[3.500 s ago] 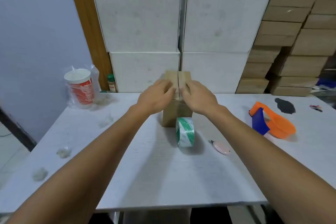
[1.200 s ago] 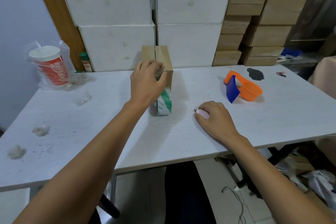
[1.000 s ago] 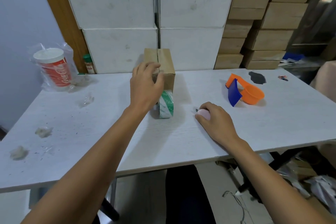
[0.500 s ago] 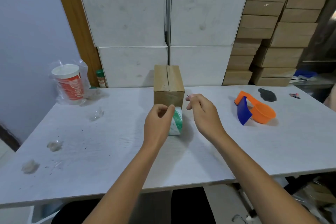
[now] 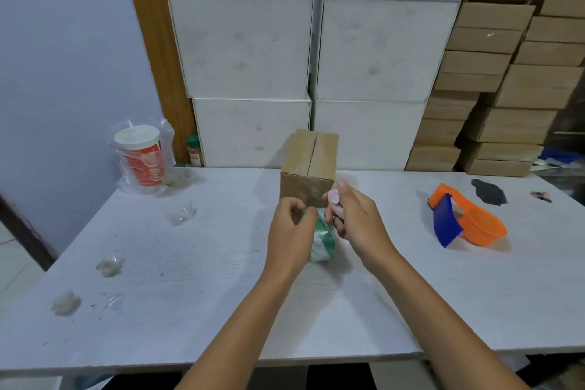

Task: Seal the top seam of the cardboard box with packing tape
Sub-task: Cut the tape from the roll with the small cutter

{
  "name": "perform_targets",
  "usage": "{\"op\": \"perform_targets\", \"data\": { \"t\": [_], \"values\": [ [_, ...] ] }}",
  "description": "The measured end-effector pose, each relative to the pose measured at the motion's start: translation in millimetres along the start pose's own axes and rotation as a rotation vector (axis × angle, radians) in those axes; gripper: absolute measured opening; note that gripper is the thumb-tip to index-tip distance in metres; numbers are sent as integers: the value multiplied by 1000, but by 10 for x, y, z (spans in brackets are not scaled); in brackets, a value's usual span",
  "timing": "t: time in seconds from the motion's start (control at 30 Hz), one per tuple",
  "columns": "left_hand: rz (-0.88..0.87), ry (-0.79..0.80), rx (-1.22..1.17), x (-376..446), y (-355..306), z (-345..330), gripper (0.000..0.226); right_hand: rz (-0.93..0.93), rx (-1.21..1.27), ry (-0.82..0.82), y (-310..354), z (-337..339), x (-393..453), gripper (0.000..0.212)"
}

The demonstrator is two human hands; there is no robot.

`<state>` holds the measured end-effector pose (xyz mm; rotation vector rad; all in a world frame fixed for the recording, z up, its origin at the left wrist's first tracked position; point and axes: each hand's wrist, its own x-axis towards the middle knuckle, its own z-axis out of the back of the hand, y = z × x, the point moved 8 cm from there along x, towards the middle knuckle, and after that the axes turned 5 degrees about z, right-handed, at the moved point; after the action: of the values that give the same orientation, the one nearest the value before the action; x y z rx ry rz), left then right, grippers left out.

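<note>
A small brown cardboard box (image 5: pixel 310 165) stands near the far edge of the white table (image 5: pixel 221 279), its flaps closed and a bare seam running front to back. Just in front of it lies a green-and-white tape roll (image 5: pixel 323 239) on its edge. My left hand (image 5: pixel 292 234) grips the roll from the left, thumb and fingers pinched at its top. My right hand (image 5: pixel 356 220) is closed around a small pink cutter (image 5: pixel 334 198) whose end sticks up beside the roll.
An orange and blue tape dispenser (image 5: pixel 465 222) lies to the right, with a dark scrap (image 5: pixel 489 195) behind it. A red cup in a plastic bag (image 5: pixel 141 157) stands at the back left. Crumpled tape bits (image 5: pixel 109 266) dot the left side. White and brown boxes (image 5: pixel 316 73) are stacked behind.
My right hand picked the pink cutter up off the table and brought it to the roll. My left hand came off the box and took hold of the tape roll.
</note>
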<state>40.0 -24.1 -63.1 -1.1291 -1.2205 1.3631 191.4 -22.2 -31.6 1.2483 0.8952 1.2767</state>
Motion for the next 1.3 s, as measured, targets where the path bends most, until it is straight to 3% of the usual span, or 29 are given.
{"op": "perform_targets", "data": {
  "t": [0.3,0.5,0.7,0.83,1.3],
  "values": [
    [171,25,-155,106,143,-92,16,-73,96,-10,-85,33,-65,51],
    [203,52,-150,106,112,-112,17,132,-69,-113,220,140,15,40],
    [189,86,-113,88,75,-112,16,254,-340,-124,367,45,186,20],
    [194,104,-110,84,72,-97,16,287,-437,-152,365,105,240,17],
    [122,77,-147,-34,107,-109,17,210,-433,-139,341,135,213,21]
  ]
}}
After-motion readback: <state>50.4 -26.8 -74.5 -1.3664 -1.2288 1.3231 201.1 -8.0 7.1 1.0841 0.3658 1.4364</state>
